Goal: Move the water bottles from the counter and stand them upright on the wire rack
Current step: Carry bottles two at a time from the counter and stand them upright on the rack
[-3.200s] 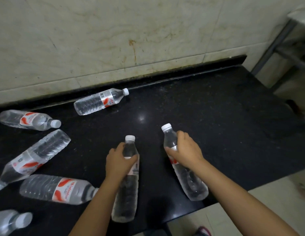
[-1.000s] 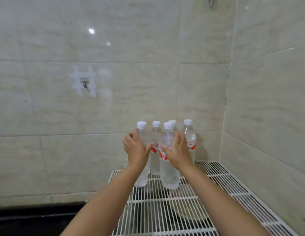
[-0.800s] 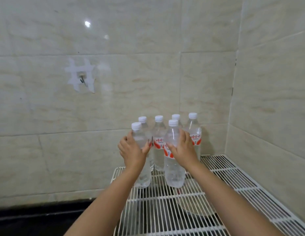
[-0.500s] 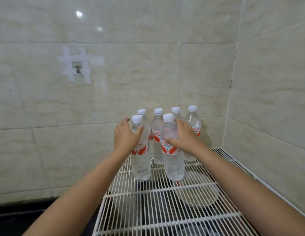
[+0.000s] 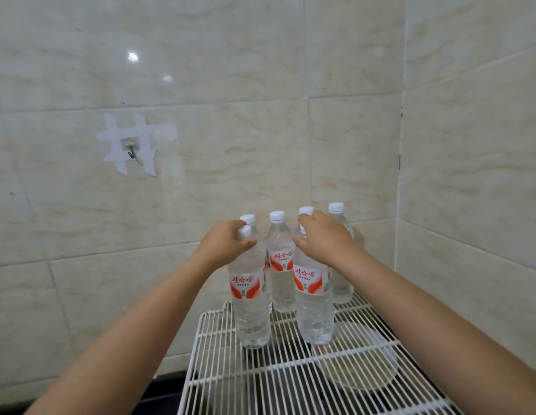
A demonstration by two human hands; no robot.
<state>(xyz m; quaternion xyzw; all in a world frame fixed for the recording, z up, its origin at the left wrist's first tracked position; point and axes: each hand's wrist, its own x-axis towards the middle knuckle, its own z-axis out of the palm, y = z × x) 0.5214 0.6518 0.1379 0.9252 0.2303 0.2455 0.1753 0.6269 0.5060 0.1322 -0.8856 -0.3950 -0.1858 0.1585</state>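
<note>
You're gripping two bottles near caps: left hand (image 5: 227, 242) clasping left bottle (image 5: 251, 298), right hand (image 5: 323, 239) clasping right bottle (image 5: 313, 301). Both standing upright on rack (image 5: 260, 381), long axes vertical, directly below your hands.

Six clear, white-capped, red-labelled water bottles (image 5: 251, 295) stand upright, clustered at the wire rack's (image 5: 260, 375) back.
</note>
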